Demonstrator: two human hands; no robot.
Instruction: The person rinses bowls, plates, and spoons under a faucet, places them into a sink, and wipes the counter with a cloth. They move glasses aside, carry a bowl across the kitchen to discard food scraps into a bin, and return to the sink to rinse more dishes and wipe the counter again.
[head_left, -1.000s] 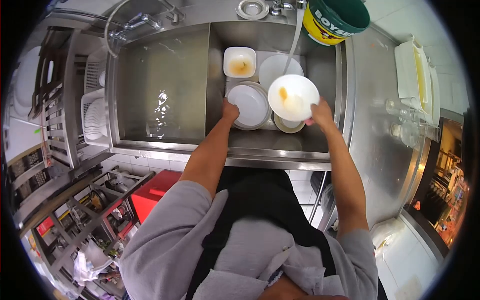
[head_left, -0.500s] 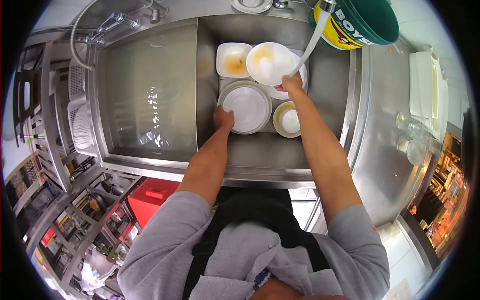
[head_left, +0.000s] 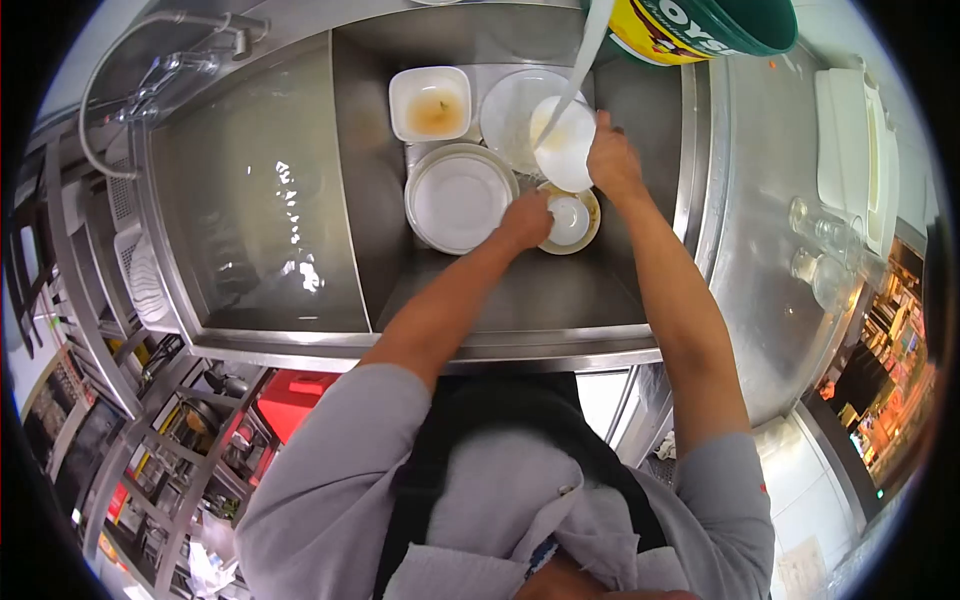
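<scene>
In the sink, my right hand [head_left: 614, 160] grips the right rim of a tilted white bowl [head_left: 566, 150], and a stream of water [head_left: 580, 68] runs onto it. My left hand [head_left: 527, 218] is closed at the left rim of a yellowish bowl [head_left: 590, 235] with a smaller white bowl [head_left: 569, 221] inside. Left of that hand lies a stack of round plates [head_left: 460, 198]. A squarish white dish [head_left: 430, 103] with brownish liquid sits behind the stack. Partly under the tilted bowl is a large white plate [head_left: 507, 105].
A water-filled basin [head_left: 250, 200] lies to the left behind a metal divider [head_left: 350, 190]. The green and yellow bucket [head_left: 680, 30] stands at the back right. Clear glasses [head_left: 828, 280] and white trays [head_left: 845, 150] are on the right counter.
My left hand has left the plate stack and moved right to the yellowish bowl. My right hand has brought the white bowl right and tilted it, with the water still running onto it.
</scene>
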